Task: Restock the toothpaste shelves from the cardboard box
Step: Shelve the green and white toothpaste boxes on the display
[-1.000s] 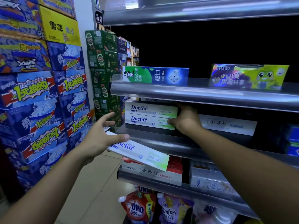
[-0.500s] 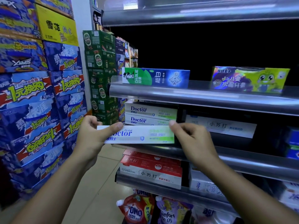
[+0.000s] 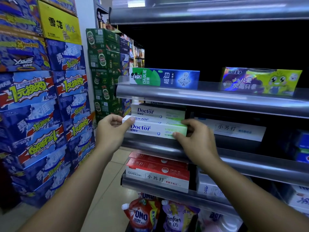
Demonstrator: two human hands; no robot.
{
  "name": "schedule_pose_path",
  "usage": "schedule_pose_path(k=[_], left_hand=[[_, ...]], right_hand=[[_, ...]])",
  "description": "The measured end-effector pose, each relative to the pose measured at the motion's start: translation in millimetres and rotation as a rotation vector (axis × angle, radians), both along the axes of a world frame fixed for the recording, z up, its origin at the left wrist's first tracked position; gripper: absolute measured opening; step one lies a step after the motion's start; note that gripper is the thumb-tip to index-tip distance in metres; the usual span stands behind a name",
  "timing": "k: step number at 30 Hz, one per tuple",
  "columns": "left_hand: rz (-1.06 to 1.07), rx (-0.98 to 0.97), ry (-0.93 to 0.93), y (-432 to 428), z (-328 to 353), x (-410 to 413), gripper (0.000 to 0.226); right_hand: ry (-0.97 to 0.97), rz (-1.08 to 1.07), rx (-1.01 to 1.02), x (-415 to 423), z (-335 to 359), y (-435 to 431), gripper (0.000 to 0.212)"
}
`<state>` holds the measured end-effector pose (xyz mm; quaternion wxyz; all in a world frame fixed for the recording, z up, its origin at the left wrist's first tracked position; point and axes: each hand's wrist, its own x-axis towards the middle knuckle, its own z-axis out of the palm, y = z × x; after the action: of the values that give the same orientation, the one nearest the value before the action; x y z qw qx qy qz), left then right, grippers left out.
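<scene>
Head view: both hands pinch one Doctor toothpaste carton (image 3: 157,128), left hand (image 3: 111,131) at its left end, right hand (image 3: 194,136) at its right, level at the middle shelf (image 3: 234,158) edge, before the stacked Doctor cartons (image 3: 158,112). Placing seems underway; next, slide it inward squarely. No cardboard box visible.

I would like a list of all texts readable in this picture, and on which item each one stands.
"Doctor": white toothpaste box held by left hand and right hand; also the stacked box behind.
"DARLIE": green-blue box.
"GARNUOR", "小苏打": red-white box.
"小苏打": white box.
"OMO": red pouch.
"Comfort" (partly hidden): purple pouch.
"1元换购": blue cartons.
Smaller print: too blurred.
</scene>
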<state>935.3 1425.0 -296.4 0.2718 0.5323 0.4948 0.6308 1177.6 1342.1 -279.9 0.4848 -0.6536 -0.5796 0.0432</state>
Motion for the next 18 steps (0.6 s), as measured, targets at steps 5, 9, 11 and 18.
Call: schedule_pose_path(k=[5,9,11,18], left_hand=[[0.031,-0.139,0.048,3,-11,-5,0.034],[0.047,-0.147,0.073,-3,-11,-7,0.035],[0.048,-0.153,0.089,-7,-10,-7,0.032],[0.214,0.159,0.192,-66,-30,4,0.041]], right_hand=[[-0.171,-0.044,-0.095,-9,-4,-1,0.045],[-0.242,-0.012,-0.125,-8,-3,-5,0.045],[-0.318,0.016,-0.125,-8,-1,-11,0.049],[-0.278,0.021,0.206,27,-17,-91,0.045]])
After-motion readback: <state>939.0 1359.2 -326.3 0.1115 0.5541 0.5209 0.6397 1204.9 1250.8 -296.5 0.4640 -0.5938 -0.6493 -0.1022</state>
